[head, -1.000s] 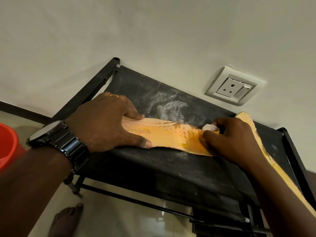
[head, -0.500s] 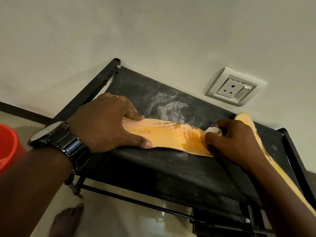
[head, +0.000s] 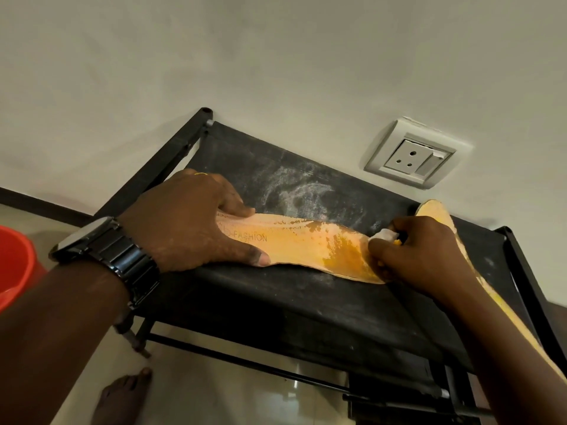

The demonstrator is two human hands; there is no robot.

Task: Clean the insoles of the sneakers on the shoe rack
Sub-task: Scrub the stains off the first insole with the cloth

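On a dusty black fabric shoe-rack shelf [head: 276,299] our orange foam insole [head: 294,245] lies nine-to-three: left hand [head: 184,223], spread, pins nine; right hand [head: 420,256] pinches a white wad [head: 385,234] at three.

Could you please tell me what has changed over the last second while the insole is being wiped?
The right hand, pinching the white cloth, slid slightly rightward along the insole. Nothing was taken up or let go. The left hand still presses the insole's printed end flat on the shoe rack, and the second insole has not moved.
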